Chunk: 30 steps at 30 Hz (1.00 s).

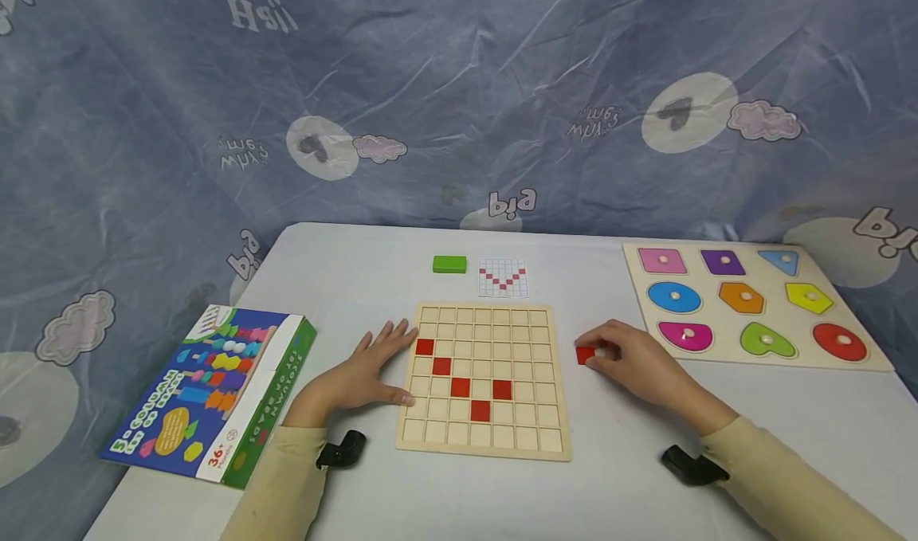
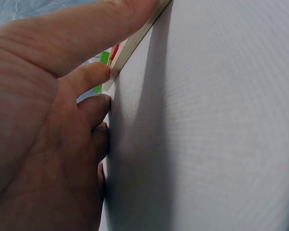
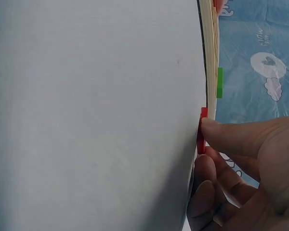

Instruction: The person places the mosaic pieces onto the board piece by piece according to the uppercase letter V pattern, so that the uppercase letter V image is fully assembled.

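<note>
A wooden grid board (image 1: pixel 484 451) lies at the middle of the table, with several red square tiles (image 1: pixel 460 387) in its cells, mostly along a diagonal. My left hand (image 1: pixel 362 378) is spread flat beside the board's left side, index fingertip and thumb right at its edge. Right of the board, my right hand (image 1: pixel 634 363) pinches one red square tile (image 1: pixel 585 355) between thumb and fingers. The right wrist view shows that tile (image 3: pixel 201 132) edge-on, low over the white table, with the thumb against it. A small card (image 1: pixel 503 277) printed with a red V pattern lies behind the board.
Next to the card lies a green block (image 1: pixel 449 264). A shape puzzle board (image 1: pixel 717 354) with knobbed pieces occupies the right rear. At left is a blue and green toy box (image 1: pixel 208 390). A printed cloth (image 1: pixel 459 95) hangs behind the table.
</note>
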{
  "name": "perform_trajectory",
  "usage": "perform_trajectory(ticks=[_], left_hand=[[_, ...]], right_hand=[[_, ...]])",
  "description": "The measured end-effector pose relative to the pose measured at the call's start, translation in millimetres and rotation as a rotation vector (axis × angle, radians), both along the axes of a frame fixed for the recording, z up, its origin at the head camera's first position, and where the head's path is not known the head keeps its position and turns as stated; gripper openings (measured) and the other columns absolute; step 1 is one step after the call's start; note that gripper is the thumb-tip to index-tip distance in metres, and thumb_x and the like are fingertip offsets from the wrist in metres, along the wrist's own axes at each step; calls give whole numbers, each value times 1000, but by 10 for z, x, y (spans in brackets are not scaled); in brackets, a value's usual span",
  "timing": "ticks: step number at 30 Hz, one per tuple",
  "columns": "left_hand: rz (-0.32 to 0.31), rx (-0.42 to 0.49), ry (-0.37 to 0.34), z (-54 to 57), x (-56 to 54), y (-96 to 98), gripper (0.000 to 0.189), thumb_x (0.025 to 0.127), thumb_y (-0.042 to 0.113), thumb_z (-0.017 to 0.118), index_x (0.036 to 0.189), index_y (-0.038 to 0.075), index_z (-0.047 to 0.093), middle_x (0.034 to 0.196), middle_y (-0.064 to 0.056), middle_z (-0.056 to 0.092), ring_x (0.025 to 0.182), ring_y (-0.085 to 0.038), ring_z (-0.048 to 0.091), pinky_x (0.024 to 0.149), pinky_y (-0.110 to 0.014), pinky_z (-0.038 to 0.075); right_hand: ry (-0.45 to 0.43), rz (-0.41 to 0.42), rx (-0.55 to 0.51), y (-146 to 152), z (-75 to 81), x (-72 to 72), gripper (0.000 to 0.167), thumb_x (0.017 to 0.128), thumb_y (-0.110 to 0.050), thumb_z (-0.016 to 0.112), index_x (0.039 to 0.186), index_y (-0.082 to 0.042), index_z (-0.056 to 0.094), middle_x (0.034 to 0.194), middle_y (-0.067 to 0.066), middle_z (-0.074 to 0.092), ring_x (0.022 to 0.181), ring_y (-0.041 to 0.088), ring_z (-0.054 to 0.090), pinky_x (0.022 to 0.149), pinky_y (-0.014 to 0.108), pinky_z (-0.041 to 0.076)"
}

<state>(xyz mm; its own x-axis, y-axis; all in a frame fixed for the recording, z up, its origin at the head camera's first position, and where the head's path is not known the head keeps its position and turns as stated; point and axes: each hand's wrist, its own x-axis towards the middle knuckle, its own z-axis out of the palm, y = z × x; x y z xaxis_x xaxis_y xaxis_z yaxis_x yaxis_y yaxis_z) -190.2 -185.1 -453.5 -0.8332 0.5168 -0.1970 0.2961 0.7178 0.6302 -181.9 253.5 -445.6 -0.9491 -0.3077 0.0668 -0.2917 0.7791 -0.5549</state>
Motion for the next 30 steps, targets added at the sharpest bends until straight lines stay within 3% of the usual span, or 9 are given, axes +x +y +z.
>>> perform_trajectory(ticks=[12, 17, 30], left_hand=[[3, -12, -1, 0, -8, -9, 110, 77, 43, 88, 163, 12, 25, 170, -16, 10, 156, -38, -2, 124, -56, -5], [1, -7, -1, 10, 1, -4, 111, 77, 42, 88, 163, 12, 25, 170, -16, 10, 156, -38, -2, 124, -56, -4], [3, 0, -2, 9, -2, -6, 110, 76, 41, 88, 162, 12, 26, 170, -16, 11, 156, -38, -2, 124, -56, -5]], right_hand=[[-15, -9, 21, -36, 0, 12, 23, 87, -7, 79, 109, -12, 76, 95, -1, 62, 81, 16, 52, 65, 24, 48], [-21, 3, 8, -46, 10, 20, 23, 86, -6, 79, 105, -15, 71, 87, -4, 60, 79, 16, 53, 65, 24, 49], [-10, 47, 15, -31, 16, 58, 26, 89, -11, 78, 110, -20, 66, 77, -7, 52, 71, 12, 51, 60, 23, 46]])
